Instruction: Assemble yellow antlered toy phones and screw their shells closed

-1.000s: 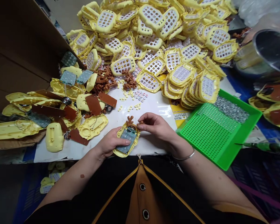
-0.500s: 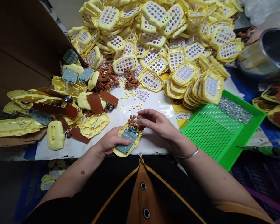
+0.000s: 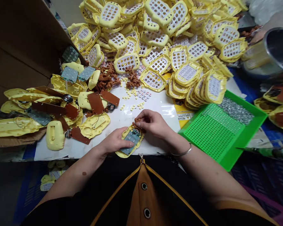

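My left hand (image 3: 114, 142) holds a yellow toy shell (image 3: 131, 140) flat on the white sheet (image 3: 155, 110), thumb pressed on the grey keypad board (image 3: 131, 138) inside it. My right hand (image 3: 151, 123) is closed in a pinch at the shell's top end, fingers over a small brown antler piece (image 3: 137, 120) that is mostly hidden. A silver bangle is on the right wrist.
A big heap of yellow perforated shells (image 3: 160, 34) fills the back. Brown antler pieces (image 3: 108, 78), small yellow bits and brown circuit boards (image 3: 95, 103) lie left of centre. A green perforated tray (image 3: 217, 131) with screws (image 3: 235, 110) sits right; a cardboard box (image 3: 21, 47) stands left.
My right hand opened briefly above the shell, then came down and pinched over the antler at the shell's top. The left hand kept holding the shell.
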Motion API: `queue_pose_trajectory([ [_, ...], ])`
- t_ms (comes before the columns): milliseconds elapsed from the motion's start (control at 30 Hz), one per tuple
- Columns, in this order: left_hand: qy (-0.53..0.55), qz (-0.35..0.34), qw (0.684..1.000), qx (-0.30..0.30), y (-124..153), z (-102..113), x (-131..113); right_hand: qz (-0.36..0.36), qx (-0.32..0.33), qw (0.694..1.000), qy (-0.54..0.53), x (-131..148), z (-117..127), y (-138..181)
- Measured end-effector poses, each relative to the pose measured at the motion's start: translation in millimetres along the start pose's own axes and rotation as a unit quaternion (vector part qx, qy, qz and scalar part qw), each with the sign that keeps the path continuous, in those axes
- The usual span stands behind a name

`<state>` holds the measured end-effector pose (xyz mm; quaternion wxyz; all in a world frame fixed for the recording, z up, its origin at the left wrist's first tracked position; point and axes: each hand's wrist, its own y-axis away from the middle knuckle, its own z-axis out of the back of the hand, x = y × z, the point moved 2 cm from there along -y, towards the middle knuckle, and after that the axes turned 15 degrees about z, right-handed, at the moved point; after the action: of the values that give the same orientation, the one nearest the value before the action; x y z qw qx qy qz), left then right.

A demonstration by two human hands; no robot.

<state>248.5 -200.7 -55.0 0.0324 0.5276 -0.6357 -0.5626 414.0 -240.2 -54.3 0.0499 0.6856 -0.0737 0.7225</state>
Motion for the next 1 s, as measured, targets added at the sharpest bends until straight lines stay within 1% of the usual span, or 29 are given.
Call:
queue_pose_trajectory([
  [67, 0.016, -0.007, 1.0, 0.011, 1.3, 0.0, -2.1, -0.003, 0.018, 0.998, -0.055, 4.1, 0.6, -0.7],
  [100, 0.028, -0.012, 0.999, 0.015, 2.2, -0.3, -4.1, 0.013, 0.023, 0.998, -0.053, 9.4, 3.7, -0.7],
  [133, 0.041, -0.017, 0.999, 0.014, 3.3, -0.6, -6.6, 0.038, 0.021, 0.999, -0.028, 16.4, 9.5, -0.5],
  [167, 0.053, -0.02, 0.998, 0.009, 4.4, -0.9, -9.3, 0.068, 0.01, 0.997, 0.02, 24.8, 18.3, -0.3],
  [200, 0.064, -0.022, 0.998, -0.001, 5.2, -1.2, -12.2, 0.1, -0.007, 0.991, 0.089, 33.6, 29.9, -0.7],
  [233, 0.073, -0.02, 0.997, -0.014, 5.7, -1.5, -14.8, 0.132, -0.032, 0.975, 0.177, 42.1, 44.1, -2.1],
  [267, 0.081, -0.016, 0.996, -0.027, 5.8, -2.0, -17.0, 0.163, -0.059, 0.947, 0.271, 49.5, 59.8, -4.9],
  [300, 0.09, -0.011, 0.995, -0.036, 5.5, -2.6, -18.7, 0.182, -0.076, 0.909, 0.368, 54.3, 75.8, -9.5],
  [333, 0.098, -0.007, 0.994, -0.042, 4.9, -3.5, -19.9, 0.186, -0.099, 0.864, 0.456, 56.3, 92.0, -16.0],
  [367, 0.105, -0.005, 0.994, -0.043, 4.0, -4.7, -20.6, 0.185, -0.116, 0.824, 0.522, 55.2, 106.9, -24.1],
  [400, 0.11, -0.004, 0.993, -0.04, 3.0, -5.9, -20.7, 0.186, -0.12, 0.793, 0.568, 51.4, 119.6, -33.5],
  [433, 0.111, -0.004, 0.993, -0.034, 2.1, -7.2, -20.5, 0.19, -0.119, 0.769, 0.598, 45.9, 129.8, -43.3],
  [533, 0.101, -0.002, 0.995, -0.017, 0.2, -8.5, -19.0, 0.2, -0.083, 0.735, 0.643, 27.7, 144.3, -68.2],
  [600, 0.099, -0.001, 0.995, -0.01, -0.3, -6.4, -18.4, 0.189, -0.071, 0.713, 0.671, 23.8, 144.1, -74.4],
  [667, 0.108, -0.001, 0.994, -0.004, -0.6, -2.9, -19.3, 0.176, -0.065, 0.683, 0.706, 30.1, 137.9, -70.3],
  [733, 0.125, -0.002, 0.992, 0.001, -0.4, 0.5, -22.0, 0.172, -0.059, 0.653, 0.736, 43.4, 125.7, -57.2],
  [800, 0.146, -0.011, 0.989, -0.001, 0.8, 3.1, -27.0, 0.186, -0.052, 0.63, 0.752, 57.1, 106.1, -37.9],
  [867, 0.164, -0.027, 0.986, 0.001, 3.2, 4.4, -33.0, 0.227, -0.01, 0.62, 0.751, 63.8, 78.8, -15.7],
  [933, 0.174, -0.043, 0.984, 0.017, 6.4, 4.3, -37.7, 0.28, 0.045, 0.621, 0.731, 61.3, 48.5, 7.1],
  [1000, 0.172, -0.049, 0.983, 0.041, 9.4, 3.7, -39.1, 0.361, 0.089, 0.617, 0.694, 53.0, 21.0, 27.9],
])
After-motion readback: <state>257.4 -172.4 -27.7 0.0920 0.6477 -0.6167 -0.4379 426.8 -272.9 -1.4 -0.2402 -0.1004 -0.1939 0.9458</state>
